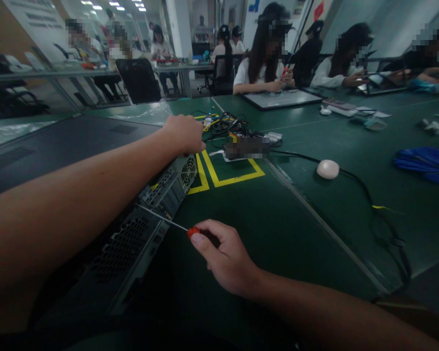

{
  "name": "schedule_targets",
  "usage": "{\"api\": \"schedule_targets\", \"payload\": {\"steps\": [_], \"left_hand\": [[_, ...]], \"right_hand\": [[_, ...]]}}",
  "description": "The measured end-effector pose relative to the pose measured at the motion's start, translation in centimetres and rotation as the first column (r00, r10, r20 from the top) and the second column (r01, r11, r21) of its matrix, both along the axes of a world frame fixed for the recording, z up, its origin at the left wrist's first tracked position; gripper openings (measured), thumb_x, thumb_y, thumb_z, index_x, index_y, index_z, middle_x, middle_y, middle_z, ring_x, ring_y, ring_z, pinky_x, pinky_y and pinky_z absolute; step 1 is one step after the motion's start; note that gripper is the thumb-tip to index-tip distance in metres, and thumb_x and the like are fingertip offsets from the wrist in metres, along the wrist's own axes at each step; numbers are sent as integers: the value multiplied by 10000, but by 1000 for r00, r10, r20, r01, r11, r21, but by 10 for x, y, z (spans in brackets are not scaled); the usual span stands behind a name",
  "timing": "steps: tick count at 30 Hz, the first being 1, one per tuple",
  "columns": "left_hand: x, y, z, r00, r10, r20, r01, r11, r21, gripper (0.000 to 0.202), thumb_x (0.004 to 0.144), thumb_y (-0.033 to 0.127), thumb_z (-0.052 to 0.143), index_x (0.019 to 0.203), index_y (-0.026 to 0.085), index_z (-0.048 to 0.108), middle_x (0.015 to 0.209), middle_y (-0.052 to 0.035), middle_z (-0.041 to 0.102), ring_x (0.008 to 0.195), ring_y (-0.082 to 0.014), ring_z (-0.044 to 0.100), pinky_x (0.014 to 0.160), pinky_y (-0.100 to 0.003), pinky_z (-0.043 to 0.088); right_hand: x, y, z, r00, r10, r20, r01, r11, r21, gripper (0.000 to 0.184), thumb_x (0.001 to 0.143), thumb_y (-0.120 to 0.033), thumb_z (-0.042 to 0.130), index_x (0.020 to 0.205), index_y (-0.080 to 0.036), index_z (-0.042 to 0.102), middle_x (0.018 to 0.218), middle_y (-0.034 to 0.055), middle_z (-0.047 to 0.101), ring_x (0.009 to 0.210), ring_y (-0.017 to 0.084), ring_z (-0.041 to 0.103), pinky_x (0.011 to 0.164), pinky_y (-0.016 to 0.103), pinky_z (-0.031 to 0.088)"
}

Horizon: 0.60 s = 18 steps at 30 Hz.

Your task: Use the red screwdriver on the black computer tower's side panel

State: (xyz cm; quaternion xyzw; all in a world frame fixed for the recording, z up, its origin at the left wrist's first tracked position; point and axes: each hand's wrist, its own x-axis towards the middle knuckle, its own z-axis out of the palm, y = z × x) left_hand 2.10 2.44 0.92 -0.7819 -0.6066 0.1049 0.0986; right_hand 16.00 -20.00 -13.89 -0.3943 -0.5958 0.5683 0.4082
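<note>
Gripping the red handle of a screwdriver point(193, 232), my right hand point(229, 258) lies to the right of the computer case point(95, 132), the shaft reaching left to its perforated rear panel point(160, 201). My left hand point(185, 134), partly curled, is at the case's far rear corner; whether it grips anything I cannot tell.

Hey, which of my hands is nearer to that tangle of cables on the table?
Your left hand: it's just left of the cable tangle, by the computer case. Your right hand is farther, nearer you, holding the screwdriver.
</note>
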Motion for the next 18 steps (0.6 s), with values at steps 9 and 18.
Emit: {"api": "schedule_targets", "payload": {"steps": [9, 18], "left_hand": [[-1, 1, 0, 1000, -4, -8, 4, 1000, -6, 741, 1122, 510, 688, 1744, 125, 809, 1631, -317, 841, 1517, -535, 798, 1283, -612, 635], [-1, 2, -1, 1000, -7, 3, 7, 1000, -3, 733, 1101, 527, 725, 1734, 173, 830, 1633, -295, 848, 1535, -542, 782, 1293, -626, 633]], "right_hand": [[-2, 1, 1, 999, 12, -49, -15, 998, -60, 339, 963, -320, 980, 1091, -278, 669, 938, -45, 691, 816, 182, 644, 782, 327, 526], [0, 2, 4, 1000, 7, -26, -8, 999, -35, 263, 1015, -306, 930, 1064, -278, 673, 925, -46, 686, 811, 180, 637, 791, 324, 537]]}}
